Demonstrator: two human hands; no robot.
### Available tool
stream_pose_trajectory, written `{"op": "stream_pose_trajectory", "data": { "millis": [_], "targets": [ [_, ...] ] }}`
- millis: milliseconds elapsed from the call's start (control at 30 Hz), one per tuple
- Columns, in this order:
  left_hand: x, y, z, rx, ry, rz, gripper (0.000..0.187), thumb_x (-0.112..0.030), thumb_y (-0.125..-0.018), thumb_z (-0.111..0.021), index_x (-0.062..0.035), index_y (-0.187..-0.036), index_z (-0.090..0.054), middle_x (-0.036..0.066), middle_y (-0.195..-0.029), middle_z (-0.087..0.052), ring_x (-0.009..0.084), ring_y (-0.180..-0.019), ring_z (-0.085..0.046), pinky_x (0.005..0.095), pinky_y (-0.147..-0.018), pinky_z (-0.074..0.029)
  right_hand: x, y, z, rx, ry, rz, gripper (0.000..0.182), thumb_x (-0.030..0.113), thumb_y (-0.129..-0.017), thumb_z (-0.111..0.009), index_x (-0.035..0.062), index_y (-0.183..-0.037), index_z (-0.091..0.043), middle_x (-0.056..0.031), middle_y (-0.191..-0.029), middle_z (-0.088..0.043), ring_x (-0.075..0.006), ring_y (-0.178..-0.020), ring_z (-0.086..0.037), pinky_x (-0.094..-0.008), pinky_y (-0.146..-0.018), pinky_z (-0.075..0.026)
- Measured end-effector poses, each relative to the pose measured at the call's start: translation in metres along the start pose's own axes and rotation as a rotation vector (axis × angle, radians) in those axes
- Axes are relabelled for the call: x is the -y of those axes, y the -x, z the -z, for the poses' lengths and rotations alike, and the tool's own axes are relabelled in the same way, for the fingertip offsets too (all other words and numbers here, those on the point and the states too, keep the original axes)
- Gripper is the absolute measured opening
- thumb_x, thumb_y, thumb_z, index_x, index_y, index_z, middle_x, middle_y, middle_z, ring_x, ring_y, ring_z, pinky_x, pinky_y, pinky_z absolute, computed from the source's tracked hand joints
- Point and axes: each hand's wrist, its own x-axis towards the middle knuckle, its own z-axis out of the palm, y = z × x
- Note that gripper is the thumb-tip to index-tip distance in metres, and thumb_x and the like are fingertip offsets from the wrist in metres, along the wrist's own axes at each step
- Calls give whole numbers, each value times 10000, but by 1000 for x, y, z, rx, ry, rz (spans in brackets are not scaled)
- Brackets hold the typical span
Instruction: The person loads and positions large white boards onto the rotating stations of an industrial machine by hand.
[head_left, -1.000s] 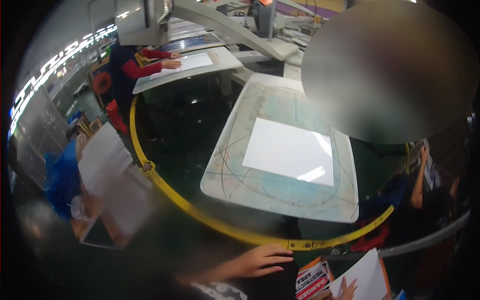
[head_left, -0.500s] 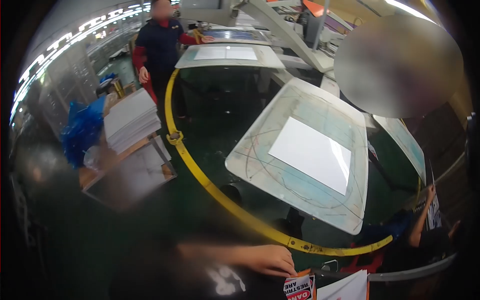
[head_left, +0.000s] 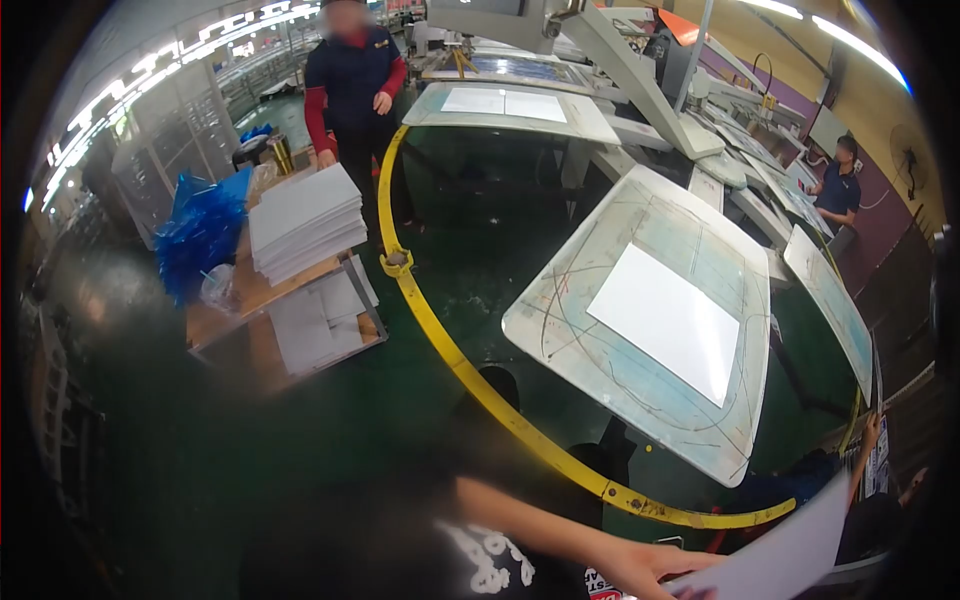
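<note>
My left hand (head_left: 665, 568) reaches in from the bottom, its fingers closed on the near end of a white sheet (head_left: 785, 550). The sheet is raised and slants up to the right. Under my wrist shows part of a printed sign (head_left: 600, 586) with red and black lettering. My right hand is out of view. Ahead, another white sheet (head_left: 670, 325) lies flat on a pale, rounded platen (head_left: 560, 320) marked with scattered lines.
A curved yellow rail (head_left: 455, 365) runs below the platen. Left of it, a wooden cart (head_left: 225, 315) bears a paper stack (head_left: 305, 225) and blue plastic (head_left: 200, 230). People stand behind the cart (head_left: 350, 75) and far right (head_left: 838, 190); a co-worker's forearm (head_left: 868, 440) shows lower right.
My left hand has moved right from beside the printed sign and taken hold of a white sheet, now raised. The view has shifted, and the person behind the cart has a hand by the paper stack.
</note>
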Motion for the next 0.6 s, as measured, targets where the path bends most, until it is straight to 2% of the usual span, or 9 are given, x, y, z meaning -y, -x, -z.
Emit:
{"op": "stream_pose_trajectory", "data": {
  "millis": [33,100,133,167,233,267,367,467,600],
  "targets": [
    [-14,-1,-4,-23,-53,-63,479,-372,-840,-518,-11,-1154,-536,202,-1152,-557,260,-1087,-534,409,-928,-402,-2,-1,-12,78,-116,44,633,429,-827,-576,161,-1356,-355,-169,-1285,-428,-407,-1136,-460,-530,-1035,-229],
    [21,1,16,-128,83,91,497,-113,-911,-474,-52,-1376,-310,123,-1255,-488,175,-1128,-475,282,-919,-402,-12,-8,-36,237,-358,142,746,417,-772,-647,193,-1395,-305,-248,-1380,-255,-440,-1221,-347,-485,-1043,-236],
    [-4,11,18,-191,63,120,465,-101,-921,-452,-42,-1365,-326,111,-1249,-493,161,-1130,-464,278,-925,-388,-12,-11,-43,317,-479,194,808,411,-744,-683,209,-1414,-280,-288,-1428,-169,-457,-1264,-291,-463,-1047,-239],
    [-30,22,21,-254,45,150,435,-89,-931,-430,-32,-1353,-343,99,-1243,-498,146,-1132,-452,275,-931,-375,-5,-26,-42,359,-509,175,801,401,-747,-684,205,-1412,-283,-290,-1434,-130,-470,-1253,-293,-472,-1043,-235],
    [-27,39,48,-238,-152,9,414,-98,-938,-435,-20,-1338,-361,90,-1240,-500,128,-1137,-444,267,-948,-359,0,-68,-31,447,-558,142,786,379,-755,-687,197,-1408,-290,-296,-1445,-54,-496,-1231,-299,-492,-1034,-225],
    [-27,50,58,-242,-114,11,408,-109,-941,-439,-14,-1331,-368,83,-1235,-504,122,-1134,-445,265,-952,-354,10,-89,-34,253,-556,86,754,350,-783,-664,118,-1397,-292,-285,-1429,-167,-455,-1237,-324,-481,-1040,-228],
    [-35,80,67,-275,-25,32,397,-135,-947,-447,-4,-1317,-384,63,-1222,-515,105,-1127,-446,264,-963,-346,4,-112,-36,102,-560,-113,732,346,-788,-660,109,-1383,-307,-276,-1413,-190,-444,-1228,-336,-475,-1033,-238],
    [-57,97,62,-291,-98,114,400,-135,-946,-453,-16,-1323,-390,40,-1212,-527,98,-1095,-466,259,-949,-361,-11,-104,-40,152,-612,-301,710,341,-792,-655,101,-1370,-321,-266,-1398,-214,-434,-1219,-348,-470,-1027,-248],
    [-54,97,56,-113,-257,187,429,-30,-915,-429,-21,-1341,-379,73,-1258,-514,118,-1102,-471,240,-907,-350,-23,-91,-50,288,-704,-512,681,336,-798,-650,89,-1352,-341,-254,-1378,-245,-420,-1206,-364,-462,-1018,-261]
  ]
}}
